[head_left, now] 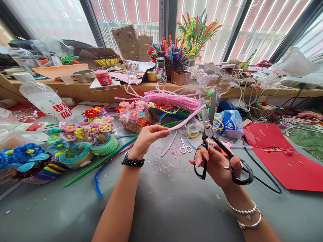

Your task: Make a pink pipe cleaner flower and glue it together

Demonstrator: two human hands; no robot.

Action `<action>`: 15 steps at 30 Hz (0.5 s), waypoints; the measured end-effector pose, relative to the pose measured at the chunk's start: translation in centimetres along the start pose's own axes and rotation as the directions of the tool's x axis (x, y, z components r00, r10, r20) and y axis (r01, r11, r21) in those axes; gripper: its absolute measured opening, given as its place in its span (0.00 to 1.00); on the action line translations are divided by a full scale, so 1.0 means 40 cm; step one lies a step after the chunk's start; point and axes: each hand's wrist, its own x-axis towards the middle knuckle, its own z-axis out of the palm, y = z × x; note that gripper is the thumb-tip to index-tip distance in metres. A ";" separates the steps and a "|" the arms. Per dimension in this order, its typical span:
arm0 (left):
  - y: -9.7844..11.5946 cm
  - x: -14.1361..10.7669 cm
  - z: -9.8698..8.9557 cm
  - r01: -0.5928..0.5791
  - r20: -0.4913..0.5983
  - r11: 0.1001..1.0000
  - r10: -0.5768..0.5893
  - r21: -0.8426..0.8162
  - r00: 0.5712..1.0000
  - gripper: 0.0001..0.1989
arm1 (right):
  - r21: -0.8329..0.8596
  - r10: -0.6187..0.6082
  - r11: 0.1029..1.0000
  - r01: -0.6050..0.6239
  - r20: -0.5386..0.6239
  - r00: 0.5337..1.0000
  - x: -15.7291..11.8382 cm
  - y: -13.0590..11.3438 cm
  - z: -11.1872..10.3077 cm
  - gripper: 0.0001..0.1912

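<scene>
- Left hand (pixel 148 137): thumb and fingertips pinched on one end of a pale pink pipe cleaner (pixel 185 121); the free length is angled up and to the right, clear of the grey tabletop (pixel 164 208).
- Right hand (pixel 219 168): black-handled scissors (pixel 210 131) gripped with thumb and fingers through the two loops; blades spread, tips pointed up and away from the wearer.
- Position of work: far end of the pipe cleaner is seen at the opening of the blades. Whether it lies between them or just in front cannot be told from this single view.
- Step in hand, as judged: a cut through the stem. Before closing, it should be confirmed that the stem is seated between the blades, nearer the pivot than the tips, where wire is sheared more readily.
- Stem best set square to the blades; if slanted, the wire may be bent or slipped rather than severed.
- Slight tension is advised from the left hand, with fingers kept well back, as they are at present.
- For length matching, the loose pink piece (pixel 169 144) on the tabletop could be used as reference.
- Nearby: pink pipe-cleaner bundle (pixel 171 98) behind the work; its strands should be kept out of the blades. Small white-handled scissors (pixel 185 148) noted lying among clippings.
</scene>
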 end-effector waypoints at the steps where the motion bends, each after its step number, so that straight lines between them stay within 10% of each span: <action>1: 0.000 0.000 -0.001 -0.001 0.013 0.999 0.000 0.033 1.000 0.10 | -0.008 0.002 1.000 -0.002 0.000 1.000 0.000 0.000 0.000 0.27; 15: -0.005 0.001 0.002 -0.075 0.271 0.982 0.026 0.171 0.962 0.08 | -0.024 -0.045 0.999 0.047 0.097 0.994 -0.002 0.004 -0.004 0.28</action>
